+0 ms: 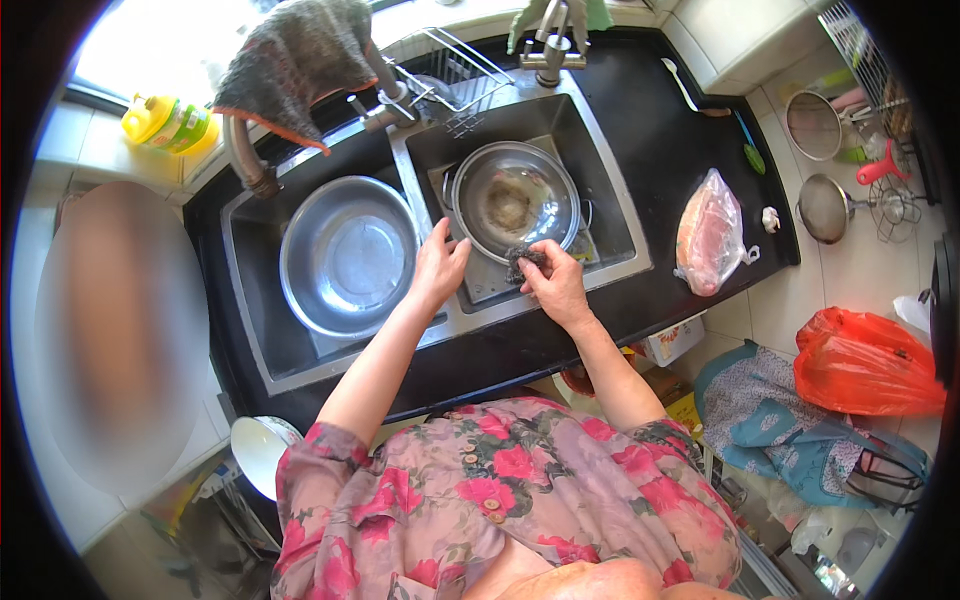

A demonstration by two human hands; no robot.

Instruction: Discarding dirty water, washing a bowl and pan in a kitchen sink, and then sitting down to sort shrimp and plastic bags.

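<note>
A double stainless steel sink point(626, 225) lies in front of me. In its right basin sits a metal pot point(551, 176) with side handles, a brownish patch showing at its bottom. My right hand point(556, 283) pinches a dark scouring pad point(517, 264) at the pot's near rim. Just left of the pot, over the basin divider, my left hand point(441, 262) is held with its fingers apart and nothing in it. The left basin holds a wide stainless steel bowl point(352, 255).
A grey cloth point(300, 67) hangs over the left faucet point(251, 169). Behind the sink stand a wire rack point(450, 67) and a second faucet point(555, 56). On the right counter lie bagged meat point(711, 232), a garlic bulb point(770, 219) and a white spoon point(679, 82). A white bowl point(259, 454) is at lower left.
</note>
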